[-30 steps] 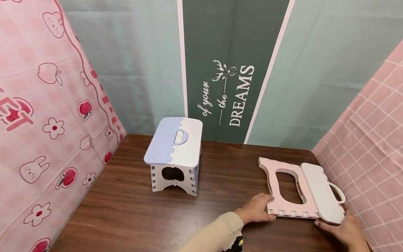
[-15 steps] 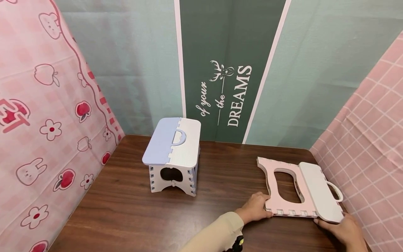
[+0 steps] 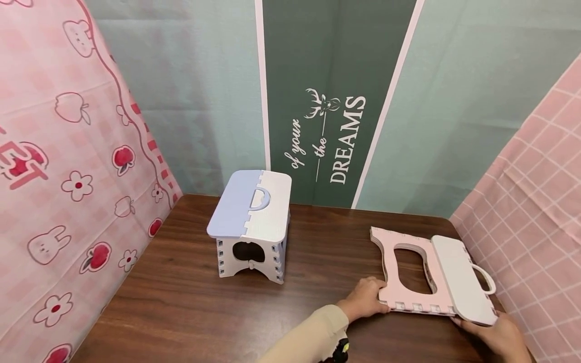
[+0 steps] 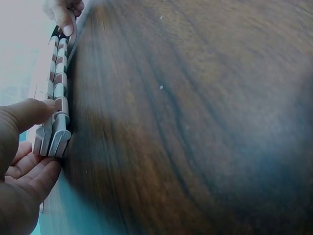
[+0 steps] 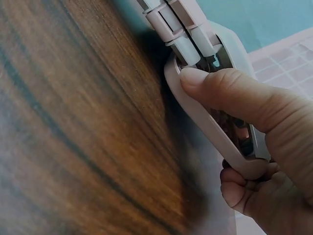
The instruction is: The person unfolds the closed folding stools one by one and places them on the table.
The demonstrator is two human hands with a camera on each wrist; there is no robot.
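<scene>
Folded pink-and-white stool [image 3: 438, 275] sits at the right side of the wooden table [image 3: 227, 317], beside the pink grid cloth [image 3: 535, 222]. Left hand [image 3: 364, 298] clamps its near left corner, thumb on the hinged edge [image 4: 59, 90], fingers [image 4: 36, 181] round the end. Right hand [image 3: 501, 334] grips the near corner of its white part [image 3: 465, 282]. Blue-and-white stool [image 3: 251, 229] stands unfolded, well apart to the left

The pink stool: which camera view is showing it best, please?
The head view: it shows nearly the whole pink stool, folded, handle included. The left wrist view shows mainly its hinged edge, in the left hand; the right wrist view, one rounded end and part of that edge, in the right hand.
</scene>
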